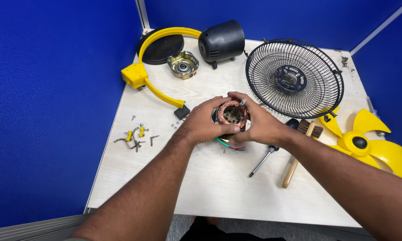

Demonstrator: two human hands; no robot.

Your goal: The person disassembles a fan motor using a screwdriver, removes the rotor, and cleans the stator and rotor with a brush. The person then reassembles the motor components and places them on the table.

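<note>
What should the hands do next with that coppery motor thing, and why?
Probably set the motor core down on the table. Both the left hand and right hand are wrapped around it, so neither is free to reach the screwdriver lying beside it.

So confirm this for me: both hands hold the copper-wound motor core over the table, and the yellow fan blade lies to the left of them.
Wrong on one point. Both hands, left hand and right hand, do hold the motor core over the table, but the yellow fan blade lies to their right, as the head view shows.
</note>
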